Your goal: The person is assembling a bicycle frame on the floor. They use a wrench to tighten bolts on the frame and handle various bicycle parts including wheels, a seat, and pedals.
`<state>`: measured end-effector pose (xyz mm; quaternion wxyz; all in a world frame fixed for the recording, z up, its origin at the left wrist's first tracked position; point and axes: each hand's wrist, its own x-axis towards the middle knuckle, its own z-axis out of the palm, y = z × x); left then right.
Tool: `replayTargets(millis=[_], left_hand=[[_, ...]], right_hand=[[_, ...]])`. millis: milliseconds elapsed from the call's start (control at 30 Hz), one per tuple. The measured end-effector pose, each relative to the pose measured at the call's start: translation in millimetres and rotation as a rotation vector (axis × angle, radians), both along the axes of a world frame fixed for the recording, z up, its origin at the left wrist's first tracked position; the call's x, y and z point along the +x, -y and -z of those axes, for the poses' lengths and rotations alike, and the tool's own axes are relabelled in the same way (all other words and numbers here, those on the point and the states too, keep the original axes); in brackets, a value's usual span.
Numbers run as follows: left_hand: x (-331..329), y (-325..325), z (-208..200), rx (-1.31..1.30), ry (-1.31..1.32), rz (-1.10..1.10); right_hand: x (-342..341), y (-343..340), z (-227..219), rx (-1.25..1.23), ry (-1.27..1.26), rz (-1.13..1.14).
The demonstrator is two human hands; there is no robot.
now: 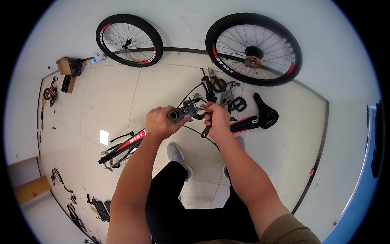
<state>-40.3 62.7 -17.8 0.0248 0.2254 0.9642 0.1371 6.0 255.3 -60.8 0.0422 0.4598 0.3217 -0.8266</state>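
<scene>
My left hand (160, 123) is wrapped round a dark bicycle part with a round open end (174, 115), held up above the floor. My right hand (217, 120) is closed close beside it, fingertips at a cluster of silver metal and black cables (198, 103). From under the right fist sticks out a dark flat bar with a hole in its end (206, 131); the fingers hide the rest. A red, black and white bicycle tube (131, 142) slants down to the left. Toward the right, a black and red tube (243, 124) leads to a black saddle (266, 114).
Two spoked wheels, a left one (152, 36) and a right one (296, 40), lean on the far wall. Pedals (239, 104) and a hammer (233, 84) lie beyond my hands. An opened cardboard box (64, 66) and several small parts lie along the left. My shoe (178, 156) is below.
</scene>
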Motion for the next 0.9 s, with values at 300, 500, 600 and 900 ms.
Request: replayTargets(millis=[300, 500, 600, 900], left_hand=[[2, 0, 2, 0.001, -0.01, -0.002], [-3, -1, 3, 0.012, 0.015, -0.017], [-6, -8, 0, 0.032, 0.008, 0.008], [4, 7, 17, 0.262, 0.03, 0.038]], right_hand=[[2, -3, -3, 0.016, 0.026, 0.029], [0, 1, 0, 0.072, 0.099, -0.046], [-3, 0, 1, 0.061, 0.058, 0.056], [-6, 40, 45, 0.375, -0.201, -0.091]])
